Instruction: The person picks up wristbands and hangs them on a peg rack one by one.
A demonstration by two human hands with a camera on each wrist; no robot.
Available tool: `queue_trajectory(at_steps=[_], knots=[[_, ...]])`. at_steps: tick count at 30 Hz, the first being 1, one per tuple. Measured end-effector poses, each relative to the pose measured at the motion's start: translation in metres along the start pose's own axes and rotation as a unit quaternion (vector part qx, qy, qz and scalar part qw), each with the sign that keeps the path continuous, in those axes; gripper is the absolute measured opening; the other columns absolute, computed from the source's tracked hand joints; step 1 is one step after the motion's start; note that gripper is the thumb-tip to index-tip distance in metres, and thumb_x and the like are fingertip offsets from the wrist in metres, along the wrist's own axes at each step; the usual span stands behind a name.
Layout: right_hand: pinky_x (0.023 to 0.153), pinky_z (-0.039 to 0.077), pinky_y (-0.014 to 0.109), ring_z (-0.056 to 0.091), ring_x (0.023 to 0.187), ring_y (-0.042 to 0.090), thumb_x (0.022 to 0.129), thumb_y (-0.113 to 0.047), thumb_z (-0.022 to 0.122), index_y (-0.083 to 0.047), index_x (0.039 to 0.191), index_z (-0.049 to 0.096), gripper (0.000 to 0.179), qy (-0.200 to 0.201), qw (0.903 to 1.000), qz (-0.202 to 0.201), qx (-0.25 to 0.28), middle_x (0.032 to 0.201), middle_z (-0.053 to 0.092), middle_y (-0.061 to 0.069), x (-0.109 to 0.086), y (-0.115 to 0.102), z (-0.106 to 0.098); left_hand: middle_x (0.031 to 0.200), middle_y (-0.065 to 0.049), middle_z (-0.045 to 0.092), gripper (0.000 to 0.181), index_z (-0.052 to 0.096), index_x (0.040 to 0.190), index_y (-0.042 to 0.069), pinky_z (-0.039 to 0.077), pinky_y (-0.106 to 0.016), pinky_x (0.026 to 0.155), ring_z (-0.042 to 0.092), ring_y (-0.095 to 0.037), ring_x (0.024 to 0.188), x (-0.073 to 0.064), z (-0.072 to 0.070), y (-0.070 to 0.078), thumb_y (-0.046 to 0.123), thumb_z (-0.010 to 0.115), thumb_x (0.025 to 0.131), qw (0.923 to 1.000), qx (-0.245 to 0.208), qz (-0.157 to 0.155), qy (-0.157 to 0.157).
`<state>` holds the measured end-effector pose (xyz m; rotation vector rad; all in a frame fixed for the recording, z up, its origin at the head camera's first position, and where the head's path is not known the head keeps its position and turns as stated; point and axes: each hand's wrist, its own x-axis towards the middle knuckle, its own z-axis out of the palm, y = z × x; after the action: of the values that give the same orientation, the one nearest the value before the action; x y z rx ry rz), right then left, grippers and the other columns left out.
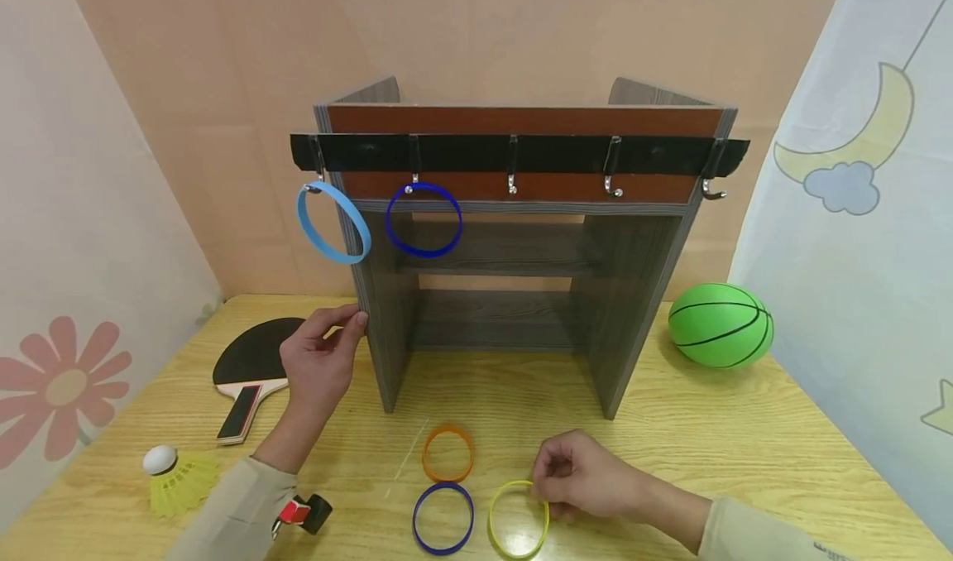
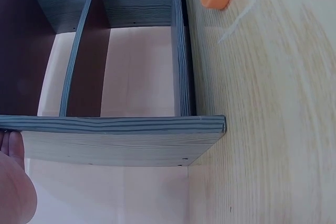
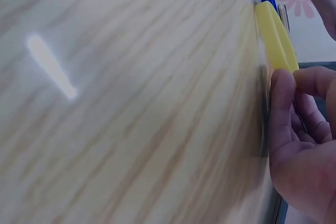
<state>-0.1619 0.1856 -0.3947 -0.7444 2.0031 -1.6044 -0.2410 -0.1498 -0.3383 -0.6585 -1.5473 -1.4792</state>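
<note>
My right hand (image 1: 584,474) pinches a yellow wristband (image 1: 493,521) between thumb and fingertips, low over the wooden table. In the right wrist view the yellow band (image 3: 273,35) rises from the fingertips. My left hand (image 1: 320,358) touches the outside of the left side panel of a grey wooden shelf (image 1: 380,329), fingertips at its front edge. A dark blue wristband (image 1: 414,521) and an orange wristband (image 1: 425,455) lie left of the yellow one. On the shelf's hook rail (image 1: 462,154) hang a light blue wristband (image 1: 365,234) at the far left hook and a blue wristband (image 1: 457,234) beside it.
Left of the shelf lie a table tennis bat (image 1: 256,354) and a yellow shuttlecock (image 1: 179,478). A small black and red object (image 1: 305,511) shows by the left sleeve. A green ball (image 1: 720,325) sits at right. Three bare hooks (image 1: 512,184) continue along the rail.
</note>
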Motion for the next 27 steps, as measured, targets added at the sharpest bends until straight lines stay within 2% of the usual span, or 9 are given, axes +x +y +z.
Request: queue_trajectory(at_steps=[4, 13, 21, 27], knots=[[0.054, 0.056, 0.029, 0.062, 0.060, 0.017, 0.085, 0.001, 0.064, 0.007, 0.084, 0.057, 0.009, 0.011, 0.9992, 0.027, 0.026, 0.073, 0.060, 0.009, -0.006, -0.003, -0.006, 0.079, -0.023, 0.063, 0.009, 0.067, 0.091, -0.015, 0.055, -0.022, 0.072, 0.065, -0.010, 0.074, 0.000, 0.000, -0.001, -0.014, 0.065, 0.082, 0.9999, -0.009, 0.008, 0.001], [0.060, 0.058, 0.037, 0.065, 0.067, 0.022, 0.079, 0.006, 0.065, 0.012, 0.084, 0.054, 0.013, 0.019, 0.9982, 0.031, 0.047, 0.072, 0.063, 0.013, -0.013, -0.009, -0.018, 0.079, -0.023, 0.063, 0.008, 0.066, 0.090, -0.017, 0.055, -0.021, 0.072, 0.065, -0.010, 0.073, 0.001, 0.002, 0.003, -0.015, 0.064, 0.082, 0.9998, -0.018, 0.008, 0.001], [0.067, 0.058, 0.042, 0.068, 0.078, 0.032, 0.082, 0.008, 0.063, 0.017, 0.086, 0.051, 0.015, 0.020, 0.9958, -0.012, 0.088, 0.083, 0.064, 0.015, -0.016, -0.021, -0.031, 0.079, -0.024, 0.063, 0.009, 0.065, 0.090, -0.019, 0.055, -0.021, 0.072, 0.065, -0.010, 0.074, 0.000, 0.001, 0.003, -0.018, 0.063, 0.081, 0.9997, -0.025, 0.003, 0.000], [0.072, 0.057, 0.041, 0.067, 0.081, 0.032, 0.081, 0.012, 0.062, 0.005, 0.083, 0.057, 0.009, 0.049, 0.9925, -0.057, 0.096, 0.085, 0.062, 0.012, -0.018, -0.035, -0.040, 0.078, -0.026, 0.062, 0.009, 0.062, 0.089, -0.023, 0.054, -0.019, 0.072, 0.065, -0.009, 0.074, 0.004, 0.004, 0.016, -0.020, 0.062, 0.081, 0.9998, -0.019, 0.006, -0.003]])
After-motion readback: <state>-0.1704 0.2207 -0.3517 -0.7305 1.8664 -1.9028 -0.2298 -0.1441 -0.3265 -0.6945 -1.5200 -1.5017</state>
